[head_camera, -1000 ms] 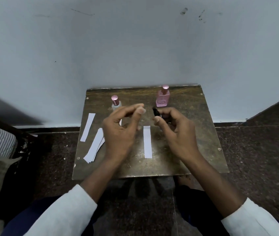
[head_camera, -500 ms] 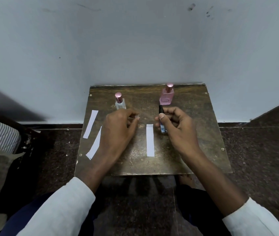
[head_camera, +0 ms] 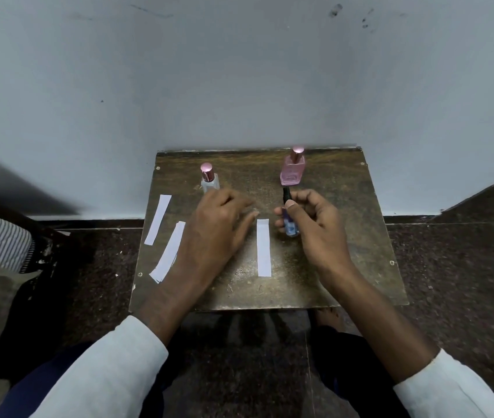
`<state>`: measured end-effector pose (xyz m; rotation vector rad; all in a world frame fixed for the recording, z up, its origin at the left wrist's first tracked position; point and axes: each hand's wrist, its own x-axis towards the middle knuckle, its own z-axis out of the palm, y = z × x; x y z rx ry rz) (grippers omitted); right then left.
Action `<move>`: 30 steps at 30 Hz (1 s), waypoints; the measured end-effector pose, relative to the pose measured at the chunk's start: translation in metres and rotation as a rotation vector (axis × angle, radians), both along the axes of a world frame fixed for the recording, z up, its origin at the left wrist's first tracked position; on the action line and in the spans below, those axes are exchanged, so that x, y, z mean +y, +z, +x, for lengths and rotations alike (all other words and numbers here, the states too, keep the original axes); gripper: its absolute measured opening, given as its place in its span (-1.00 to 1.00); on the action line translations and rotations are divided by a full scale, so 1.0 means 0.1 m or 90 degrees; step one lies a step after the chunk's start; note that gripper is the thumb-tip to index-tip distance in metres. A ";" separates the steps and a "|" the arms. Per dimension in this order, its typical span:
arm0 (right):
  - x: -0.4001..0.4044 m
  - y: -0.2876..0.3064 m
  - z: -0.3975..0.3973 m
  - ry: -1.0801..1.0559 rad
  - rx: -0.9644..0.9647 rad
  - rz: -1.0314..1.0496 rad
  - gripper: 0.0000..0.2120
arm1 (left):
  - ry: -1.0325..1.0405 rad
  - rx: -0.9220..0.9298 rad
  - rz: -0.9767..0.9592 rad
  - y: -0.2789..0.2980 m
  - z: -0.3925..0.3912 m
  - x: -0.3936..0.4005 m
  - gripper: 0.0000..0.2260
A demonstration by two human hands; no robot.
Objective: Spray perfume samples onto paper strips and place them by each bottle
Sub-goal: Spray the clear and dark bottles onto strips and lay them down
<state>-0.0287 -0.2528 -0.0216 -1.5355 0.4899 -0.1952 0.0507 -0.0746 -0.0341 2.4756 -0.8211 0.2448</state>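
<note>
While I hold position over the table (head_camera: 345, 282), findings run as follows.
Right hand (head_camera: 319, 233): fingers curled, thumb pinching small blue vial (head_camera: 291, 226), black cap up.
Vial handling: light, slick, probably glass; I grip mid-body.
Left hand (head_camera: 215, 227): fingers loosely bent, holding nothing, low over table.
Centre strip (head_camera: 263, 247): flat between my hands; flimsy, lift by one end.
Spare strips (head_camera: 168, 251): left side.
Pink bottle (head_camera: 292, 170), clear bottle (head_camera: 209, 179): upright at rear.

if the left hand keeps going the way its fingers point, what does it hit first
The left hand points right across the table. The top of the white paper strip probably comes first, then the small blue bottle held by the right hand; height is unclear.
</note>
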 end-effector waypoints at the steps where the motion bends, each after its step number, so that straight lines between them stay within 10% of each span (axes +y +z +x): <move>1: 0.00 -0.01 0.00 0.006 0.003 0.041 -0.88 | -0.018 -0.007 0.027 0.00 -0.03 -0.04 -0.78; 12: 0.06 0.04 -0.10 0.073 -0.024 0.260 -0.70 | 0.036 0.021 0.190 0.03 -0.17 -0.23 -0.80; 30: 0.62 0.63 -1.32 0.087 -0.090 0.164 -0.77 | -0.046 0.317 -0.160 0.69 -1.15 0.53 -0.96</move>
